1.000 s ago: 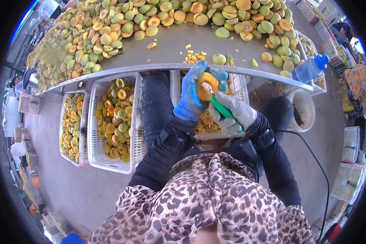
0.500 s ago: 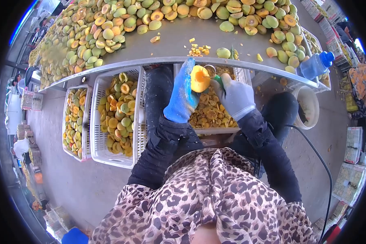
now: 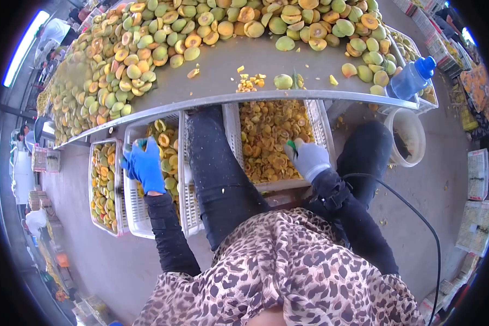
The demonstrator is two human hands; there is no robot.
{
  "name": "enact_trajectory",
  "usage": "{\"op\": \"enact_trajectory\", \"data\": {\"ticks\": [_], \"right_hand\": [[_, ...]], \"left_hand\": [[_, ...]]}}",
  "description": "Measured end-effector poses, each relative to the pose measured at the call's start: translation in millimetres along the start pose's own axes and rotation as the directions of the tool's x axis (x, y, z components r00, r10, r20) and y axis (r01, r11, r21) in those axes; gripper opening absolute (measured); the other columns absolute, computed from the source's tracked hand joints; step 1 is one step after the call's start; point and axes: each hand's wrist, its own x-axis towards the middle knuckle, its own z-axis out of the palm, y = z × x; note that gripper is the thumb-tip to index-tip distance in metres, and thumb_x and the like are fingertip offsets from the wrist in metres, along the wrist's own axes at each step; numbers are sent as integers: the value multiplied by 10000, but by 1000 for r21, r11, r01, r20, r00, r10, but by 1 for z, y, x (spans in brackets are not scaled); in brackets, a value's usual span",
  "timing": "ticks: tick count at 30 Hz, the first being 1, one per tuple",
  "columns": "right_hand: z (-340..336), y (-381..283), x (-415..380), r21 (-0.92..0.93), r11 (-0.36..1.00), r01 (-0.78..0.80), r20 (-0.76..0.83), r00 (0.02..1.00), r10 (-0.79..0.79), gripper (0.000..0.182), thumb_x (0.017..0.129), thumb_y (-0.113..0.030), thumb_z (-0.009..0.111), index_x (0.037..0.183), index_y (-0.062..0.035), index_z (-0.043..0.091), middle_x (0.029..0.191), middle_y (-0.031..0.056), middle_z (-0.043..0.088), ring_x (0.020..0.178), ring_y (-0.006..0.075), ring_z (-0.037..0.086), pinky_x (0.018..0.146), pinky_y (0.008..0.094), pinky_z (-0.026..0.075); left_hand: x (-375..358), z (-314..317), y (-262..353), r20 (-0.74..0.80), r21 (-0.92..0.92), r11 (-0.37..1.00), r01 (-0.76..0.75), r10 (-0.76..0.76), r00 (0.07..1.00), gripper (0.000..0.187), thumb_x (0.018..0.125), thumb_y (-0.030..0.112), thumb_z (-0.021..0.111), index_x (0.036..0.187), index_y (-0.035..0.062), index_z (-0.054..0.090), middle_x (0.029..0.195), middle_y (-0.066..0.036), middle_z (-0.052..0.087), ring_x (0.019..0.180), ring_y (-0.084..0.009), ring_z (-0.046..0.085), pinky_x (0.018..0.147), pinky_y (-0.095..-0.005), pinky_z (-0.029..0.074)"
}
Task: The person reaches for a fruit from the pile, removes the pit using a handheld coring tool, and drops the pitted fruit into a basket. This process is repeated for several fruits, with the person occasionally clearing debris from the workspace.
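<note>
My left hand [image 3: 144,165], in a blue glove, is over a white plastic crate [image 3: 139,217] of halved yellow-green fruit. Its fingers look spread, and I see no fruit in them. My right hand [image 3: 311,161], in a pale grey glove, is closed round the green handle [image 3: 292,145] of a small hand tool. The tool's working end cannot be made out against the scraps behind it. Below that hand stands a second crate [image 3: 319,122] with yellow fruit scraps [image 3: 271,141].
A metal table [image 3: 201,70] bears a large heap of halved fruit [image 3: 146,49]. At its right edge stands a blue bottle [image 3: 410,80]. A white bucket [image 3: 417,138] is beside my right knee, and a black cable [image 3: 418,214] curves down the right. Another fruit crate [image 3: 119,201] stands far left.
My left hand has moved from the table edge down and left to the crate; the fruit half it held is no longer visible in it. My right hand has lowered with the tool.
</note>
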Motion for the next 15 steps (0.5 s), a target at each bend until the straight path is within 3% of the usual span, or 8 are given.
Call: {"op": "enact_trajectory", "data": {"ticks": [1, 3, 5, 6, 8, 9, 11, 15], "right_hand": [[3, 0, -1, 6, 1000, -2, -1, 1000, 2, 387, 902, -440, 503, 805, -70, 558, 609, 184, 607, 574, 373, 616, 532, 466, 488], [9, -2, 0, 110, 994, 27, 19, 999, -29, 367, 891, -428, 529, 815, -69, 547, 605, 182, 604, 566, 374, 612, 526, 467, 484], [15, -7, 2, 106, 993, 57, 0, 998, -57, 351, 880, -429, 548, 826, -81, 542, 602, 173, 603, 554, 369, 607, 512, 465, 477], [13, -12, 3, 144, 986, 79, 19, 996, -83, 348, 876, -435, 549, 825, -90, 547, 597, 168, 601, 550, 365, 606, 507, 462, 475], [9, -15, 3, 175, 977, 119, 54, 990, -130, 339, 870, -441, 553, 822, -105, 557, 590, 156, 597, 550, 359, 604, 504, 459, 470], [6, -14, 1, 173, 976, 132, 72, 987, -147, 332, 867, -441, 556, 821, -112, 562, 587, 151, 596, 553, 358, 603, 507, 459, 468], [2, -6, 1, 213, 969, 122, 88, 986, -143, 329, 866, -434, 556, 819, -109, 567, 613, 147, 603, 576, 357, 606, 514, 460, 464], [-7, 7, 0, 253, 963, 95, -5, 995, -97, 280, 873, -367, 571, 826, -91, 553, 672, 151, 613, 616, 353, 610, 523, 455, 456]], "left_hand": [[-1, 0, 19, -215, 217, 962, -169, 216, 953, 229, 852, 206, 597, 1000, 32, 619, 1026, -146, 617, 900, -300, 588, 847, -382, 442], [13, 27, 56, -285, -43, 828, -559, 526, 801, 305, 838, 237, 611, 1056, 25, 597, 1076, -154, 595, 967, -315, 569, 868, -401, 436], [15, 27, 152, -83, -590, 633, -502, 571, 817, 355, 833, 248, 609, 1117, 38, 572, 1038, -173, 604, 978, -335, 566, 884, -418, 433], [13, 27, 198, 59, -686, 616, -387, 577, 814, 418, 830, 279, 606, 1169, 40, 548, 1015, -191, 612, 964, -355, 576, 871, -429, 448], [6, 49, 259, 294, -690, 654, -309, 644, 706, 461, 790, 321, 630, 1141, 30, 564, 1000, -211, 617, 938, -371, 588, 838, -448, 464], [6, 57, 279, 282, -696, 645, -315, 650, 706, 461, 790, 321, 630, 1141, 30, 564, 1000, -211, 617, 938, -371, 588, 838, -448, 464], [4, 72, 309, 554, -550, 698, -458, 716, 425, 568, 774, 390, 628, 1221, 50, 535, 997, -194, 605, 926, -320, 595, 831, -420, 472], [4, 95, 319, 590, -524, 711, -469, 700, 402, 560, 772, 358, 615, 1234, 55, 525, 1000, -187, 604, 930, -303, 599, 835, -396, 481]]}}
